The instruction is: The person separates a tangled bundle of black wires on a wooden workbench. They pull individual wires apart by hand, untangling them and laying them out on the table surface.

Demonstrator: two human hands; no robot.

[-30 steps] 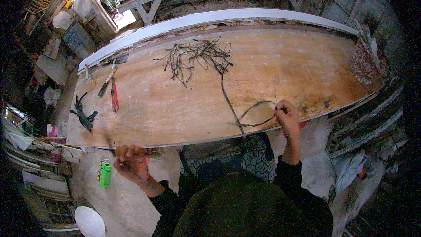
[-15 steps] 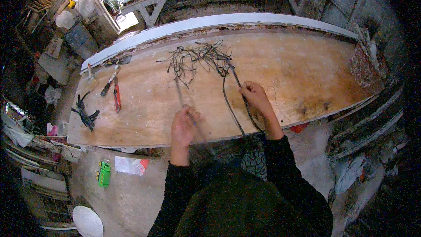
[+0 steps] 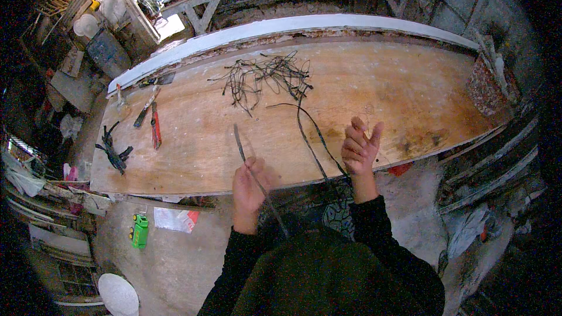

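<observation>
My left hand [image 3: 250, 190] is closed on a dark flat strip [image 3: 240, 143], which slants up past the fingers and runs down over the table's front edge. My right hand [image 3: 361, 149] is raised at the right with its fingers apart, holding nothing. Just left of it, a black cable [image 3: 322, 137] curves over the wood and hangs off the front edge. Further back lies a loose tangle of thin black wires [image 3: 266, 76]. All of this rests on a wooden tabletop [image 3: 410, 93].
At the left of the tabletop are a red-handled tool [image 3: 156, 126], a dark-handled blade tool [image 3: 142, 114] and a bundle of black strips [image 3: 112, 151]. A long white board [image 3: 293, 26] borders the back. A green toy truck [image 3: 139, 231] sits on the floor.
My right hand has let go of the black cable and moved right, opening up. The cable's end now lies on the wood. My left hand has shifted slightly nearer me with the strip.
</observation>
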